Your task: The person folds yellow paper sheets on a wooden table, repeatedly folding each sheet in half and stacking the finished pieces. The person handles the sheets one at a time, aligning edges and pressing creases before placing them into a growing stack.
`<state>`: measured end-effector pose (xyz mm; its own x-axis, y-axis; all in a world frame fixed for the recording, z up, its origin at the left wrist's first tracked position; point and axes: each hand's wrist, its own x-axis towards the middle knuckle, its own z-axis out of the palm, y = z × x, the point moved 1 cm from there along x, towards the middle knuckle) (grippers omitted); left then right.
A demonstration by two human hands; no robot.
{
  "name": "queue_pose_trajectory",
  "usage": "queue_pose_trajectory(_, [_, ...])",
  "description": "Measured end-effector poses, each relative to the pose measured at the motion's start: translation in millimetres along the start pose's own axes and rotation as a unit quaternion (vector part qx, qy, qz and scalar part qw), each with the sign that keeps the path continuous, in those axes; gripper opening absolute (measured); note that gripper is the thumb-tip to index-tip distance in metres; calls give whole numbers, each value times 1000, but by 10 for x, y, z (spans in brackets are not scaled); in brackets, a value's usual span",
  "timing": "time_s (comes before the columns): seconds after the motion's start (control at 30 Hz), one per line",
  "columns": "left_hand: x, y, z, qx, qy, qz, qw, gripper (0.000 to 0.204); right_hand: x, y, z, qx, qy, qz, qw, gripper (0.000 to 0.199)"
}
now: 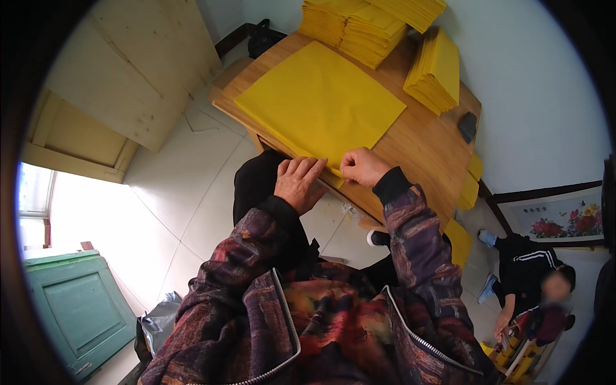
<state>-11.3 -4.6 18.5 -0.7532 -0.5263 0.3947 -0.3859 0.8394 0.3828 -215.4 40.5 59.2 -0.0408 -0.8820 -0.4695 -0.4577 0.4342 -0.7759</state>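
A large yellow sheet (321,96) lies spread on the wooden table (417,154), its near edge folded over at the table's front. My left hand (300,183) rests at that edge with its fingers stretched out, the fingertips touching the fold. Just to its right, my right hand (366,168) is closed in a pinch on the near corner of the sheet. What lies between the right fingertips is mostly hidden by the hand.
Stacks of folded yellow sheets (359,29) stand at the table's far side, with another yellow bundle (435,70) at the far right. A dark object (468,128) lies near the right edge. A seated person (529,276) is at the right; a green cabinet door (83,308) is at lower left.
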Motion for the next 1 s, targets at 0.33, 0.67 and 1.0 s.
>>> queue_pose_trajectory(0.33, [-26,-12,-1,-7,8,28,1000,68,32,132,26,-36,29,-73,996,10])
queue_pose_trajectory(0.67, [-76,-27,36,-31,76,43,996,46,-89,54,70,30,81,-70,994,10])
queue_pose_trajectory(1.0, [53,-61,34,-45,53,27,997,40,-123,-37,283,-136,269,-162,940,15])
